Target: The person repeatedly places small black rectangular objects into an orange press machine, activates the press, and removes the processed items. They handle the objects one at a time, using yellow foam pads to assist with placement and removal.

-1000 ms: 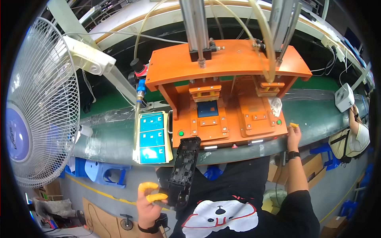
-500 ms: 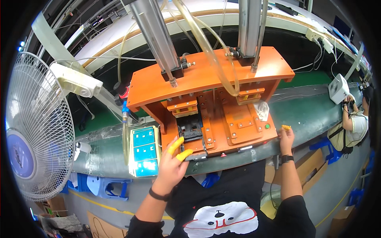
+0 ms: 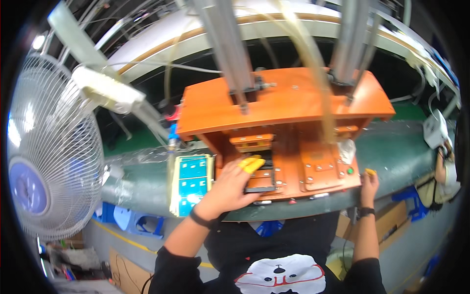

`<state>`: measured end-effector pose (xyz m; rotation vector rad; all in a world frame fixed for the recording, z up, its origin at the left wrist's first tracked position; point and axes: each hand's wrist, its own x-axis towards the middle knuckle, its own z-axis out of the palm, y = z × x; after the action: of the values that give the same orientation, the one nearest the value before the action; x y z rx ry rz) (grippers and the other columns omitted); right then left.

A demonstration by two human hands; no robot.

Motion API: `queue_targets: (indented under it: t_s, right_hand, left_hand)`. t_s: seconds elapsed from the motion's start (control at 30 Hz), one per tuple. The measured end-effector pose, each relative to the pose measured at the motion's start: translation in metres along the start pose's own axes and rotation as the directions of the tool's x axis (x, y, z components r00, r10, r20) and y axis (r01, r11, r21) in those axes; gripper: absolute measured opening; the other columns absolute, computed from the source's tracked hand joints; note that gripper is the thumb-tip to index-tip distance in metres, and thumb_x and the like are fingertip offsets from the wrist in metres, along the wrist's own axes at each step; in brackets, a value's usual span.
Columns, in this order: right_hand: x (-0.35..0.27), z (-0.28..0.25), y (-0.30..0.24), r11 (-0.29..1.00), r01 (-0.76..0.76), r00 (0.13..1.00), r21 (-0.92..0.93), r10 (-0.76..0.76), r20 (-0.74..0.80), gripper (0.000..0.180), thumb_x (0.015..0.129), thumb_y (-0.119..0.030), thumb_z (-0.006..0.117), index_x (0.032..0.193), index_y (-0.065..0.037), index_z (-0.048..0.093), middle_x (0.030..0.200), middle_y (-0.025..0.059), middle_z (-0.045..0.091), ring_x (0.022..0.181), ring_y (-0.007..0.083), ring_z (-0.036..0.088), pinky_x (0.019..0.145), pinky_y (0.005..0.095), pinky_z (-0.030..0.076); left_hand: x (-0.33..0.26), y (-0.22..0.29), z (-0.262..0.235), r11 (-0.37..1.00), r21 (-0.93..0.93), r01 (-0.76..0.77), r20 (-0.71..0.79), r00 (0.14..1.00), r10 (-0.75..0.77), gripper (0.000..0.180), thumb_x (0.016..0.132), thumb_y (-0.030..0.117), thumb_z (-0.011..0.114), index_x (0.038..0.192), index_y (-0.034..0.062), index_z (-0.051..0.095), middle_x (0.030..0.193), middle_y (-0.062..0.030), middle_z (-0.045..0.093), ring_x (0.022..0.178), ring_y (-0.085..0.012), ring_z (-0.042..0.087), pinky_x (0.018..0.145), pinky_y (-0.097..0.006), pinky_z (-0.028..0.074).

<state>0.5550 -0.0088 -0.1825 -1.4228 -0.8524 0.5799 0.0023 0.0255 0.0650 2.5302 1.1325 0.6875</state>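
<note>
Lying in the left bay of the press (image 3: pixel 289 93), the black housing (image 3: pixel 269 165) is partly covered by the left hand (image 3: pixel 230 182). It seems to be of thin moulded plastic, so I judge it light for its length and rather stiff, though its narrow edges may crack if they are squeezed hard. Its surface could be a little slippery for bare skin; the yellow finger covers (image 3: pixel 251 164) probably give a better grip. A good place to take hold would be the long side walls, or the end nearest to the front edge of the press, rather than the middle.

The left forearm slants in from the front of the press, and the hand lies with its back upward over the left bay. Its covered fingers extend across the housing, slightly bent, and the thumb seems to be beside the near end. The hand looks half open, but because of the blur I cannot tell whether it grips the housing or only rests on it.

The right hand (image 3: pixel 369 185) is just beside the right end of the press, with the forearm almost upright below it. Its fingers are curled; I cannot tell whether they hold anything or touch the press.
</note>
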Motion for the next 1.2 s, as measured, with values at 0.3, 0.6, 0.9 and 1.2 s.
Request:
queue_targets:
  t_s: [0.3, 0.6, 0.9, 1.2]
  right_hand:
    - [0.007, -0.004, 0.009, 0.999, 0.04, 0.999, -0.007, -0.04, 0.022, 0.014, 0.107, -0.012, 0.064, 0.118, -0.003, 0.068, 0.095, -0.0025, 0.067, 0.074, 0.002, 0.056, 0.065, 0.0183, 0.045]
    - [0.004, 0.001, -0.007, 0.991, 0.099, 0.995, -0.095, -0.096, 0.039, 0.012, 0.106, -0.008, 0.062, 0.113, 0.0, 0.067, 0.099, 0.0015, 0.07, 0.087, 0.0074, 0.064, 0.077, 0.0245, 0.051]
    - [0.005, 0.003, -0.003, 0.993, 0.099, 0.994, -0.061, -0.095, 0.061, 0.011, 0.105, -0.003, 0.061, 0.114, 0.0, 0.066, 0.097, 0.0028, 0.073, 0.082, 0.0072, 0.067, 0.072, 0.0235, 0.053]
    - [0.002, 0.011, -0.006, 0.988, 0.119, 0.991, -0.098, -0.111, 0.079, 0.011, 0.105, -0.004, 0.062, 0.114, 0.0, 0.067, 0.094, 0.0008, 0.073, 0.08, 0.0052, 0.065, 0.07, 0.0224, 0.051]
  left_hand:
    - [-0.002, -0.011, 0.003, 0.998, 0.049, -0.046, 0.076, 0.996, 0.043, 0.08, 0.078, 0.035, 0.086, 0.147, 0.0058, 0.058, 0.149, -0.0182, 0.058, 0.141, -0.0406, 0.051, 0.122, -0.053, 0.035]
    - [-0.071, -0.022, 0.022, 0.972, -0.231, 0.041, -0.318, 0.941, -0.115, 0.067, 0.095, 0.046, 0.073, 0.143, 0.0014, 0.061, 0.152, -0.0197, 0.055, 0.145, -0.0417, 0.046, 0.121, -0.05, 0.035]
    - [-0.11, -0.028, 0.055, 0.974, -0.075, 0.212, -0.456, 0.862, -0.223, 0.048, 0.087, 0.019, 0.076, 0.131, 0.0008, 0.068, 0.137, -0.0164, 0.067, 0.138, -0.0417, 0.053, 0.118, -0.049, 0.039]
    - [-0.114, -0.03, 0.069, 0.971, -0.021, 0.239, -0.484, 0.847, -0.219, 0.054, 0.083, 0.021, 0.08, 0.132, 0.0036, 0.07, 0.135, -0.0126, 0.067, 0.136, -0.0389, 0.053, 0.114, -0.05, 0.038]
